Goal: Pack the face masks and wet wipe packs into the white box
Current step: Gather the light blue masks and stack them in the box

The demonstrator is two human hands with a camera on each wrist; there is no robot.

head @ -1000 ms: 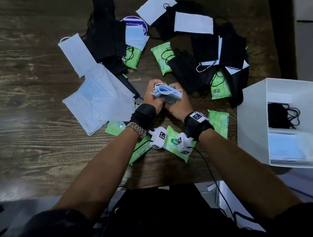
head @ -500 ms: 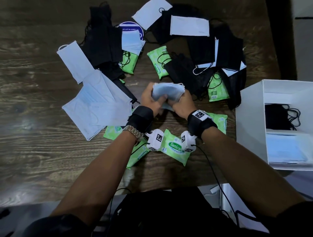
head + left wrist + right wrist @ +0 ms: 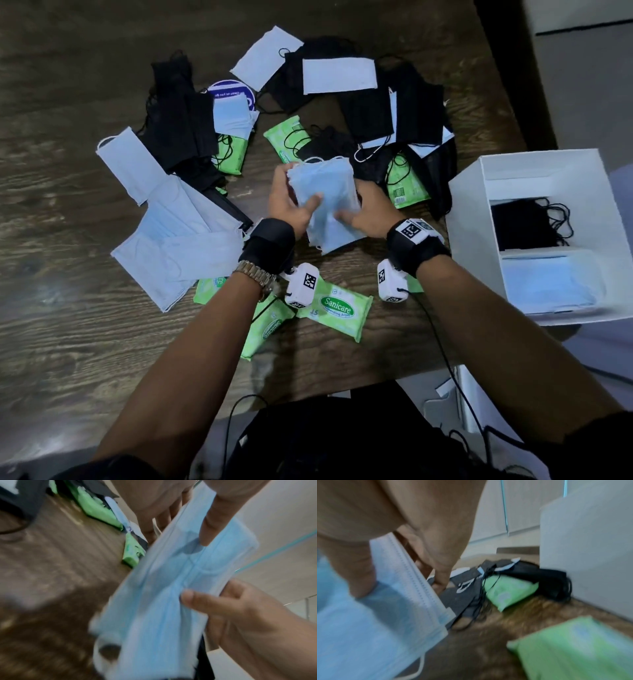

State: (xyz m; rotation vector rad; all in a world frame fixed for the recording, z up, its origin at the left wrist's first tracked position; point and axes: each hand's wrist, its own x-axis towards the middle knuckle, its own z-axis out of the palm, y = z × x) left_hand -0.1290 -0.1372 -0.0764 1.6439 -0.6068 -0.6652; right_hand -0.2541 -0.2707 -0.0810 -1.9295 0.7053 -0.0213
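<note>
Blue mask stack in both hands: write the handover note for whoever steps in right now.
Left hand and right hand both hold the blue mask stack above the table.
White box, to the right, already holds black masks and blue masks.
Left: the held stack, loose masks, and every wet wipe pack, such as the Sanicare pack.

Both forearms reach forward, hands close together: left hand [image 3: 291, 205] and right hand [image 3: 368, 214] each pinch with thumb on top.
</note>
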